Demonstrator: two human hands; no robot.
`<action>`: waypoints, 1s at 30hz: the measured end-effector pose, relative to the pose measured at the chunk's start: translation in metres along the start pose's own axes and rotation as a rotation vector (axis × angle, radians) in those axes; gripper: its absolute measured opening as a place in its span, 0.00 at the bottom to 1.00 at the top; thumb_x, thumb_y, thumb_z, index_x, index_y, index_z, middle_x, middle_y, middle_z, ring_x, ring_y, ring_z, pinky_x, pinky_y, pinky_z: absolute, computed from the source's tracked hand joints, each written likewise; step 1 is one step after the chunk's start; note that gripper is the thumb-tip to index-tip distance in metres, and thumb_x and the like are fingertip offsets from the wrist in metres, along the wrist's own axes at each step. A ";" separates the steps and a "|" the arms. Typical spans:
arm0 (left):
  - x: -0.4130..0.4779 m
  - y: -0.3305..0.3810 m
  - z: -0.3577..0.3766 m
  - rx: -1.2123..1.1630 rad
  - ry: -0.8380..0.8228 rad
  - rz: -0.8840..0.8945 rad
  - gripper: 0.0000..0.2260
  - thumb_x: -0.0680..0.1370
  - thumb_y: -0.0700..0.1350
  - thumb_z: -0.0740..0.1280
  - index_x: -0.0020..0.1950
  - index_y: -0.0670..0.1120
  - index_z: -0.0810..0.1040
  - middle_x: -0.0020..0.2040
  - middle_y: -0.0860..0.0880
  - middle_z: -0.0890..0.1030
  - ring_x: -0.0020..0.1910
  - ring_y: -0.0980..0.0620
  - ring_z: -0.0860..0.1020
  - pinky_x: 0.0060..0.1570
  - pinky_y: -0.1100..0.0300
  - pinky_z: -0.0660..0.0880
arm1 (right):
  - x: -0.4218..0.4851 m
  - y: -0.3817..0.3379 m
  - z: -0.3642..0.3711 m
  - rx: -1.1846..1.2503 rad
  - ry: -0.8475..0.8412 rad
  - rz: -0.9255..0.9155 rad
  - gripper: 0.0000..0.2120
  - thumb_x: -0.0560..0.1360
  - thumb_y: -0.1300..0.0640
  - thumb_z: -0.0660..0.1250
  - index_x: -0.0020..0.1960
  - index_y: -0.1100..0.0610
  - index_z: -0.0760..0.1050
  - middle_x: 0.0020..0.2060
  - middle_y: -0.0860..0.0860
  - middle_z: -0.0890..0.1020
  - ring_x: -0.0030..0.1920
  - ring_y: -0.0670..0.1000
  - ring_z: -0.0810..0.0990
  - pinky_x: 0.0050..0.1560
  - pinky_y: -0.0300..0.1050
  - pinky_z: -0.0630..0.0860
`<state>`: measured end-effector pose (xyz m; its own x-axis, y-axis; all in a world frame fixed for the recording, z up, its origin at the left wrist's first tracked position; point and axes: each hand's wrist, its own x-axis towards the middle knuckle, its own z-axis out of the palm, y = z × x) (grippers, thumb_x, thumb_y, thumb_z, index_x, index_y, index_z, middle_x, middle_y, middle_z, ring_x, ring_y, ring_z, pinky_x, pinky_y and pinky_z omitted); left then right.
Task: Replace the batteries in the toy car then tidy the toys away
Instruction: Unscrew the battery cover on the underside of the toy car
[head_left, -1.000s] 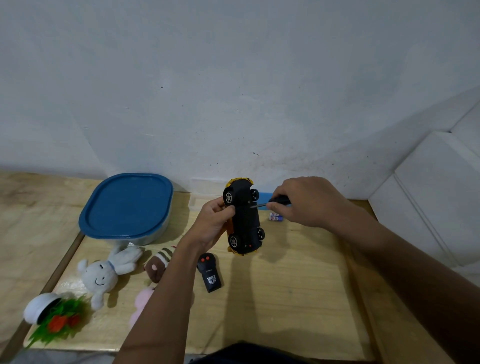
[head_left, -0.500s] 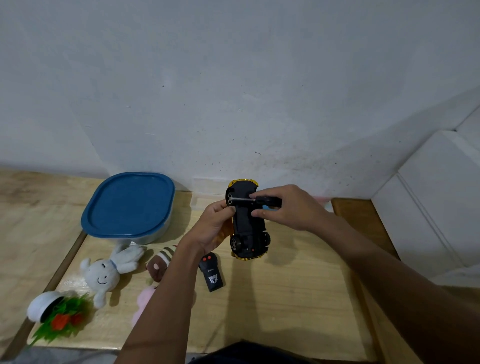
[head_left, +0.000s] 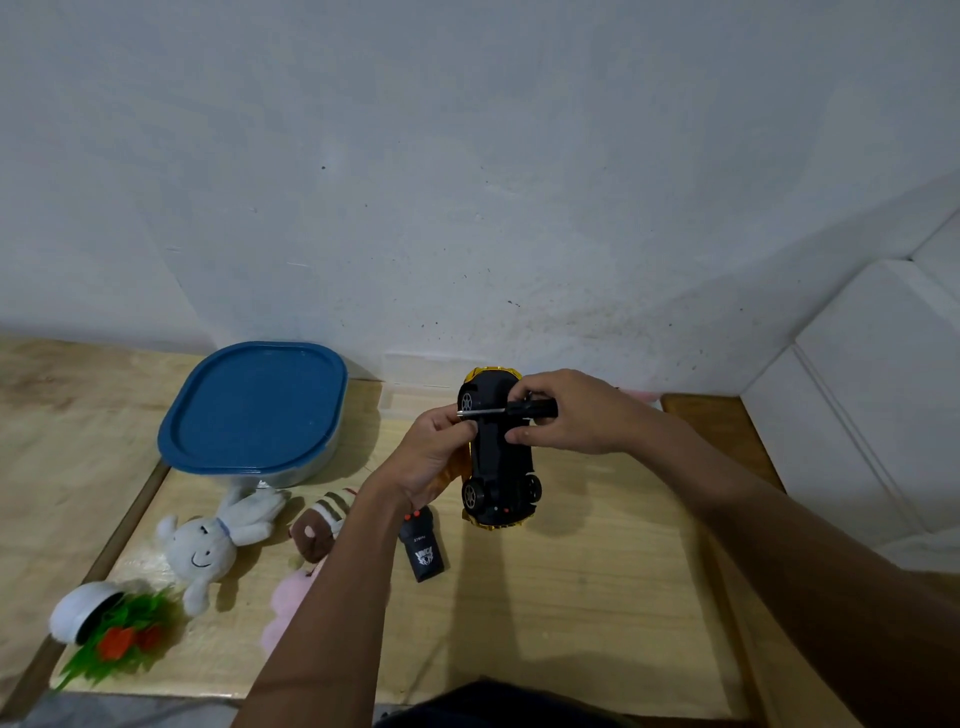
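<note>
A gold toy car (head_left: 498, 467) is held upside down above the wooden table (head_left: 571, 597), its black underside facing me. My left hand (head_left: 434, 457) grips the car's left side. My right hand (head_left: 571, 413) holds a black-handled screwdriver (head_left: 511, 410) laid across the car's underside, with the metal tip pointing left near the front wheel; one finger of that hand rests on the car's underside. A black remote control (head_left: 423, 551) lies on the table just below my left wrist.
A container with a blue lid (head_left: 254, 405) stands at the back left. A white plush rabbit (head_left: 208, 540), a brown striped plush (head_left: 319, 525), a pink plush (head_left: 283, 608) and a white pot with a fake plant (head_left: 98, 623) lie at the left. A white wall is close behind.
My right hand has brought the screwdriver leftward onto the car's underside, covering the small items behind it. My left hand has turned the car a little more upright.
</note>
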<state>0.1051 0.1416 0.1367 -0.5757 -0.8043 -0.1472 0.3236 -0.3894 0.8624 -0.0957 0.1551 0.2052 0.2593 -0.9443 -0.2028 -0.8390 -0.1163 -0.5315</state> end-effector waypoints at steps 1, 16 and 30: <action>0.000 -0.001 0.000 0.007 0.004 -0.005 0.08 0.74 0.39 0.67 0.46 0.45 0.86 0.42 0.44 0.84 0.41 0.47 0.84 0.41 0.55 0.81 | 0.000 0.000 -0.001 -0.007 -0.010 -0.001 0.12 0.70 0.44 0.74 0.49 0.41 0.74 0.40 0.37 0.78 0.40 0.36 0.75 0.43 0.40 0.70; 0.002 0.001 -0.001 0.014 0.090 -0.035 0.08 0.79 0.35 0.62 0.48 0.41 0.81 0.39 0.45 0.84 0.37 0.49 0.82 0.37 0.57 0.79 | -0.021 0.010 -0.002 0.179 0.154 0.038 0.06 0.76 0.42 0.66 0.48 0.43 0.74 0.32 0.46 0.77 0.32 0.44 0.73 0.38 0.45 0.70; 0.002 0.001 -0.003 0.009 0.065 -0.118 0.11 0.80 0.39 0.62 0.56 0.36 0.79 0.45 0.42 0.84 0.43 0.47 0.82 0.41 0.54 0.80 | -0.023 0.007 0.036 0.491 0.250 0.106 0.09 0.71 0.48 0.74 0.50 0.46 0.81 0.32 0.50 0.71 0.32 0.45 0.69 0.36 0.40 0.65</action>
<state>0.1063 0.1380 0.1357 -0.5598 -0.7804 -0.2786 0.2491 -0.4791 0.8417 -0.0898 0.1872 0.1765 0.0139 -0.9943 -0.1062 -0.5174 0.0837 -0.8516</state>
